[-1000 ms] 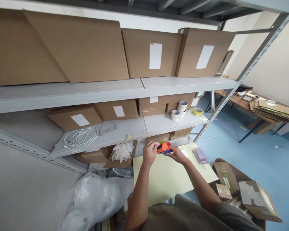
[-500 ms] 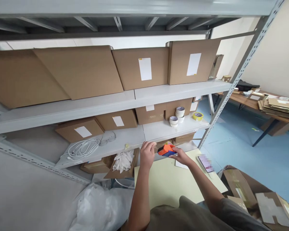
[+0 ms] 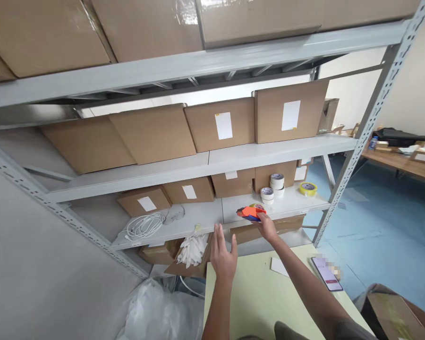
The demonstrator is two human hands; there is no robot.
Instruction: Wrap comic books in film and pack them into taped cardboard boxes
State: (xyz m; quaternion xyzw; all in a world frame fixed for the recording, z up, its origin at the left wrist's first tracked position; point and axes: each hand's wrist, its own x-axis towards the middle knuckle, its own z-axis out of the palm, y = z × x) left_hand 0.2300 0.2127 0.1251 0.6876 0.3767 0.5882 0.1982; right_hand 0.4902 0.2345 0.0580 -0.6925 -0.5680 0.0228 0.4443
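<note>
My right hand (image 3: pixel 268 227) is closed around an orange and blue tape dispenser (image 3: pixel 250 213), held at the front edge of the lower shelf (image 3: pixel 212 208). My left hand (image 3: pixel 224 255) is raised to the left of it, empty, with the thumb apart from the fingers, over the far edge of the pale table (image 3: pixel 255 293). White tape rolls (image 3: pixel 267 194) and a yellow tape roll (image 3: pixel 308 189) stand on the shelf behind and to the right of the dispenser.
Cardboard boxes (image 3: pixel 156 137) line the shelves. A coiled white cable (image 3: pixel 145 225) lies on the left of the lower shelf. White gloves (image 3: pixel 191 250) fill an open box below. A phone (image 3: pixel 327 274) and a white card (image 3: pixel 279 266) lie on the table.
The view has tilted upward. My right hand has moved the dispenser forward to the shelf edge. My left hand has come away from the dispenser and opened.
</note>
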